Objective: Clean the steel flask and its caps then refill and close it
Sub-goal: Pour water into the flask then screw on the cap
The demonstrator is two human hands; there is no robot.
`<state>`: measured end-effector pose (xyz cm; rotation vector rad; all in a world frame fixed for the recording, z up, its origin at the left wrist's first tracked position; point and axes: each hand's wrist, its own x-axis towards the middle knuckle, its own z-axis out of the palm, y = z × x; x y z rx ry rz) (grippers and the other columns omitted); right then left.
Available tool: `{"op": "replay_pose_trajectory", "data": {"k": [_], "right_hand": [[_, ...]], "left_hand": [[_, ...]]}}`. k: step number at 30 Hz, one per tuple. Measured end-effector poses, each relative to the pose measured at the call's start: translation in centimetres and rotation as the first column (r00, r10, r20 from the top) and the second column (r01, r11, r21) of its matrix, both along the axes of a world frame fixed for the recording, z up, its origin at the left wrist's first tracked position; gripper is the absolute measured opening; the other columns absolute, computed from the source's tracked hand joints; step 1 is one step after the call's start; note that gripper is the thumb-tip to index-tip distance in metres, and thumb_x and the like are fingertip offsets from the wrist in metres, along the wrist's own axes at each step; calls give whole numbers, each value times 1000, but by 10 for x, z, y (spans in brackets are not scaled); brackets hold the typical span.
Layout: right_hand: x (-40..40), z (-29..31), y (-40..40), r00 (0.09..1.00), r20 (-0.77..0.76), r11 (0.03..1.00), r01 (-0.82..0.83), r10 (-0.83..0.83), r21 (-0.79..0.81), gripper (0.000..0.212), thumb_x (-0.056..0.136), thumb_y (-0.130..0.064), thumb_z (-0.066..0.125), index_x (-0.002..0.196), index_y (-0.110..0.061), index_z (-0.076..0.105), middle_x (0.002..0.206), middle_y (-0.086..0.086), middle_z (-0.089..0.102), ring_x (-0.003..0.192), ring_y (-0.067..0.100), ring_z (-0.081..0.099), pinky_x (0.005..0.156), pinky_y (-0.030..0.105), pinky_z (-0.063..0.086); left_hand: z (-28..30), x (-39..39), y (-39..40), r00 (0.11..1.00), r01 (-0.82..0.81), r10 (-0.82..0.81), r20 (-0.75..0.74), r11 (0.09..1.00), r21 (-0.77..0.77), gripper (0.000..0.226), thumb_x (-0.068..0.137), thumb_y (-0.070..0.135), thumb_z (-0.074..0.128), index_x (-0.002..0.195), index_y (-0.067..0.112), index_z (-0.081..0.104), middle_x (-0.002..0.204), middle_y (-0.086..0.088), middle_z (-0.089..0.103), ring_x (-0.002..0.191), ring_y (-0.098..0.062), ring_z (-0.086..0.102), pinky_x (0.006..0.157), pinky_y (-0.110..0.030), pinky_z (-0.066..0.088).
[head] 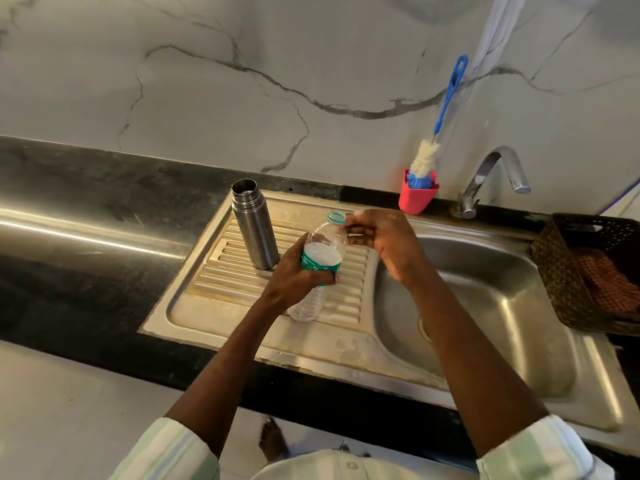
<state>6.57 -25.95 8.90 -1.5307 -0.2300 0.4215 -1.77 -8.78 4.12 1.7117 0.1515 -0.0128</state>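
In the head view, the flask (255, 225) stood upright and uncapped on the ribbed drainboard (239, 292) of the sink (478, 292), left of both hands and touched by neither. Its caps were not in sight. The left hand (294, 277) gripped a clear plastic bottle (320, 261) round its green label, fingers curled about it, the bottle tilted with its neck up and to the right, above the drainboard. Water showed inside, near the label. The right hand (377, 237) was at the bottle's mouth, its fingers bent together as if pinching something small; whether that was the bottle's cap could not be told, for the hand was blurred. The mouth looked open, with a green ring round it.

A brush (433, 147) stood in a red cup (417, 195) by the tap (491, 178), and a basket (588, 271) sat at the right of the basin.

Judging from this, the refill step was in hand: the flask waited open, the bottle was being opened. The next move would call for bringing the bottle's mouth over the flask's narrow opening and tipping slowly, the flask perhaps steadied, as it stood on ridges and could tip or take a spill.
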Motion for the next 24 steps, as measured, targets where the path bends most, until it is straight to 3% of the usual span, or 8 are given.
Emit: {"op": "replay_pose_trajectory", "data": {"k": [1, 2, 5, 7, 13, 19, 24], "right_hand": [[4, -8, 2, 990, -118, 989, 85, -71, 119, 30, 98, -16, 48, 82, 1, 66, 90, 12, 73, 84, 22, 71, 77, 30, 58], [10, -18, 5, 973, -201, 980, 141, -111, 140, 31, 97, -19, 48, 76, -2, 63, 86, 14, 71, 80, 24, 71, 75, 33, 58], [22, -53, 9, 952, -276, 991, 137, -132, -2, 17, 94, -11, 56, 79, -5, 61, 82, 15, 66, 72, 22, 68, 67, 28, 59], [25, -69, 9, 944, -285, 985, 170, -166, -13, 15, 92, 1, 56, 79, -5, 60, 77, 14, 64, 65, 20, 67, 62, 25, 59], [21, -103, 0, 971, -186, 985, 132, -152, -115, 17, 86, 9, 61, 80, -6, 63, 74, 8, 66, 70, 22, 66, 66, 26, 59], [43, -101, -2, 983, -75, 972, 150, -166, -181, 10, 87, 11, 59, 92, 5, 65, 77, 10, 63, 67, 18, 62, 61, 21, 57], [96, -101, 22, 990, 61, 932, 138, -125, -335, 15, 89, 4, 62, 84, -9, 68, 87, 13, 68, 70, 18, 64, 72, 31, 60]], "left_hand": [[-3, 0, -1, 1000, -23, 23, 15, 1000, 17, 61, 63, 18, 84, 117, 31, 57, 112, 1, 69, 104, -15, 67, 86, -28, 57], [-7, 0, -2, 997, -72, 72, 19, 997, 11, 57, 68, 13, 83, 116, 30, 57, 111, 2, 69, 104, -16, 67, 84, -26, 56], [-15, -1, -4, 982, -191, 190, -7, 981, -33, 53, 75, 2, 79, 116, 25, 56, 109, 2, 67, 103, -17, 66, 79, -21, 53], [-19, 0, -4, 978, -211, 209, -25, 976, -54, 55, 75, 1, 79, 120, 21, 55, 110, 2, 67, 102, -13, 65, 74, -17, 54], [-29, 13, -11, 969, -248, 247, -22, 967, -64, 64, 73, 6, 83, 128, 12, 51, 116, -8, 66, 104, -20, 66, 80, -26, 54], [-25, 33, -21, 968, -251, 252, 7, 966, -64, 61, 79, 12, 80, 129, 18, 45, 117, -5, 61, 103, -18, 63, 85, -30, 55], [-26, 53, -12, 955, -297, 294, -44, 949, -104, 54, 80, 15, 79, 125, 17, 51, 112, -5, 64, 101, -21, 66, 78, -26, 55]]}}
